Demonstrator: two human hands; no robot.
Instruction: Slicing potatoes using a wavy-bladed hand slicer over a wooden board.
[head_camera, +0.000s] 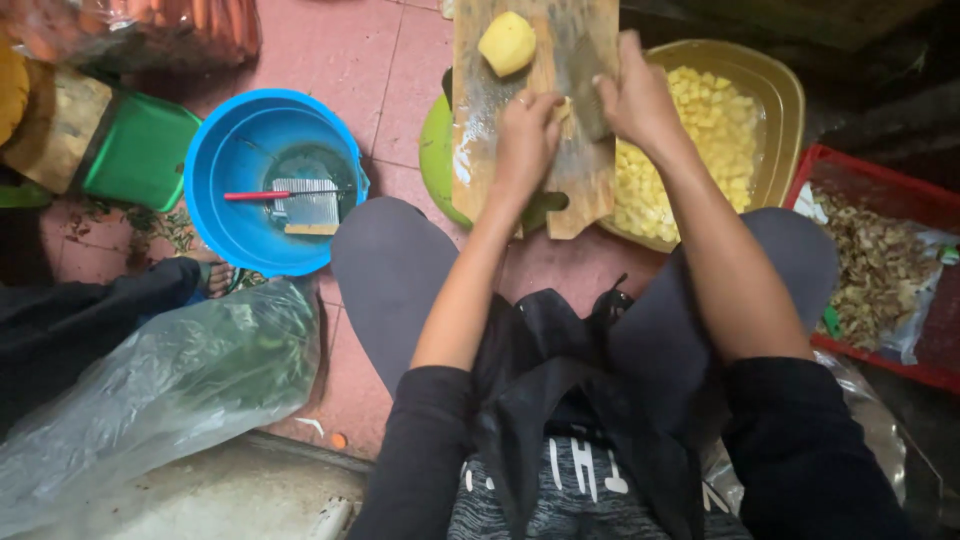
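Firmly, both hands (525, 135) (635, 95) press yellow potato (562, 108) onto worn wooden board (480, 120).

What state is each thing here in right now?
Wooden cutting board: bridging green bowl, wet.
Peeled yellow potato: whole, on board.
Left hand: pinning a potato piece.
Right hand: gripping knife.
Yellow plastic bowl: holding diced potato.
Blue plastic basin: holds grater.
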